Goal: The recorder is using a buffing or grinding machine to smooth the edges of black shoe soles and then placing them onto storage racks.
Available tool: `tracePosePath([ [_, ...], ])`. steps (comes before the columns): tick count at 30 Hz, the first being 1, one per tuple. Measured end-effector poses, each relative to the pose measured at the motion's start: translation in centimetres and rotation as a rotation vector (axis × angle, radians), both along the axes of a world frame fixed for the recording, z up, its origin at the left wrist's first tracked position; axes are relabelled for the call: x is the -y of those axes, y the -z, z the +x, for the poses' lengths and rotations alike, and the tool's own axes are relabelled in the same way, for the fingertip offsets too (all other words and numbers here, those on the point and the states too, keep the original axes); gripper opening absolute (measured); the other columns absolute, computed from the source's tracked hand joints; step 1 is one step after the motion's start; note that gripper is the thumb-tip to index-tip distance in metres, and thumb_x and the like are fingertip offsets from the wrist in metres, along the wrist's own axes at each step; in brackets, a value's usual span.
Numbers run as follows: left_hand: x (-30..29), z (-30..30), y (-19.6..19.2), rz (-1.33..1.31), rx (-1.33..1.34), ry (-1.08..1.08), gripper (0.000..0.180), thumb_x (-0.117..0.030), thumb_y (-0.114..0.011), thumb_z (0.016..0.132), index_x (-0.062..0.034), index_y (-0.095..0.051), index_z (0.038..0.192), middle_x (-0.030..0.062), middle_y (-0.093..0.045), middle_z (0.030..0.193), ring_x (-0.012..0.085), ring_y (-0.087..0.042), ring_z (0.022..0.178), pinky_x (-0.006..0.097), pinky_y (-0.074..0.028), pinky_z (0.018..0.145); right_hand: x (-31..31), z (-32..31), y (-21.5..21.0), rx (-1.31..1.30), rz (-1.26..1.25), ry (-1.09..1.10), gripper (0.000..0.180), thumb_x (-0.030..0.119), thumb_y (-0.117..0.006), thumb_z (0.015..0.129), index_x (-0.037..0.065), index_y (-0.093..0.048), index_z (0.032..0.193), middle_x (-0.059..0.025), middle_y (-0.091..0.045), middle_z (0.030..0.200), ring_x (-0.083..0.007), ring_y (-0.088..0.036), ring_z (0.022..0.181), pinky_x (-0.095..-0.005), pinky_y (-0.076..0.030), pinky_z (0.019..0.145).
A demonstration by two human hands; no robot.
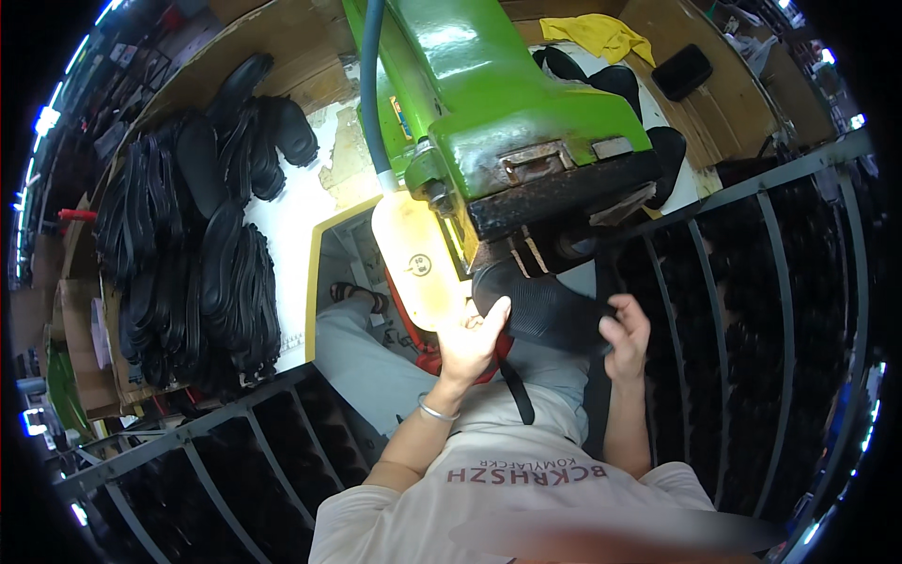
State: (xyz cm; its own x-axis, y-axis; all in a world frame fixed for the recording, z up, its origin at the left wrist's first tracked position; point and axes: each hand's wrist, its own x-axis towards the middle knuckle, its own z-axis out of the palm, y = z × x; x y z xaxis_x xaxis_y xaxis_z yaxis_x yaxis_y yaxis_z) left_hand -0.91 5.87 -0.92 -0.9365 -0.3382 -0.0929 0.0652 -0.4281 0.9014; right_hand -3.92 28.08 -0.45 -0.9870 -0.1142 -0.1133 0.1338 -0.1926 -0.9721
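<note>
A black shoe sole [545,308] with a ribbed surface is under the front of a green machine [526,113], its far end close to the machine's working head. My left hand [470,346] grips its left side, thumb on top and the other fingers partly hidden. At the sole's right end, my right hand [628,336] pinches the edge between thumb and curled fingers; this end is slightly blurred. Just left of the sole, a cream-coloured oval lamp housing [413,254] hangs by a blue-grey flexible arm, near my left fingers. A dark strap-like strip [517,390] dangles below my left hand.
Stacked black soles [188,244] cover the white tabletop's left side, inside cardboard walls [310,47]. More black soles [665,164] and a yellow cloth [601,38] lie behind the machine at right. Metal-barred racks [770,254] holding dark pieces flank me on both sides.
</note>
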Motion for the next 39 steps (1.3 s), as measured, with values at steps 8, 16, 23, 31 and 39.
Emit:
tracePosePath([
  [8,3.4,-1.2,-0.5,-0.47,0.008,-0.012,0.022,0.002,-0.068,0.078,0.0005,-0.058,0.097,0.0034,-0.061,0.088,0.0094,-0.058,0.078,0.022,-0.048,0.071,4.4,-8.7,-2.4,-0.21,-0.027,-0.053,0.025,0.008,-0.062,0.083,-0.003,-0.055,0.105,-0.0042,-0.061,0.092,-0.0075,-0.055,0.082,-0.021,-0.044,0.077],
  [16,10.4,1.6,-2.6,-0.297,-0.035,-0.072,0.022,0.006,-0.069,0.075,0.0058,-0.063,0.096,0.0087,-0.067,0.089,0.0121,-0.063,0.079,0.023,-0.05,0.074,9.7,-6.7,-2.1,-0.169,-0.052,-0.336,0.034,0.006,-0.06,0.084,0.0,-0.049,0.116,-0.0019,-0.058,0.094,-0.0058,-0.053,0.078,-0.0189,-0.044,0.063],
  [23,10.8,6.7,1.0,-0.176,0.101,-0.107,0.019,0.006,-0.068,0.076,-0.0023,-0.052,0.082,0.0062,-0.063,0.08,0.0089,-0.058,0.07,0.021,-0.046,0.064,13.1,-5.6,-0.7,-0.188,-0.207,-0.373,0.042,-0.003,-0.072,0.073,0.0,-0.053,0.11,-0.0012,-0.058,0.098,-0.0082,-0.055,0.087,-0.0239,-0.045,0.08],
  [31,0.1,7.8,4.5,-0.124,0.295,0.144,0.02,-0.006,-0.077,0.076,-0.0023,-0.057,0.075,0.0012,-0.063,0.074,0.0008,-0.051,0.062,0.017,-0.042,0.053,12.6,-5.9,-1.0,-0.105,-0.066,-0.391,0.053,-0.005,-0.077,0.069,0.0,-0.047,0.113,-0.004,-0.06,0.091,-0.0067,-0.056,0.078,-0.0195,-0.046,0.067],
  [39,3.6,3.4,3.0,-0.307,0.165,0.184,0.026,-0.002,-0.064,0.084,0.0027,-0.054,0.108,0.0153,-0.067,0.097,0.0139,-0.065,0.081,0.024,-0.054,0.071,1.1,-8.7,-5.0,-0.305,0.204,0.26,0.025,0.008,-0.066,0.084,-0.001,-0.06,0.106,-0.0041,-0.062,0.093,-0.0055,-0.056,0.078,-0.0199,-0.048,0.069],
])
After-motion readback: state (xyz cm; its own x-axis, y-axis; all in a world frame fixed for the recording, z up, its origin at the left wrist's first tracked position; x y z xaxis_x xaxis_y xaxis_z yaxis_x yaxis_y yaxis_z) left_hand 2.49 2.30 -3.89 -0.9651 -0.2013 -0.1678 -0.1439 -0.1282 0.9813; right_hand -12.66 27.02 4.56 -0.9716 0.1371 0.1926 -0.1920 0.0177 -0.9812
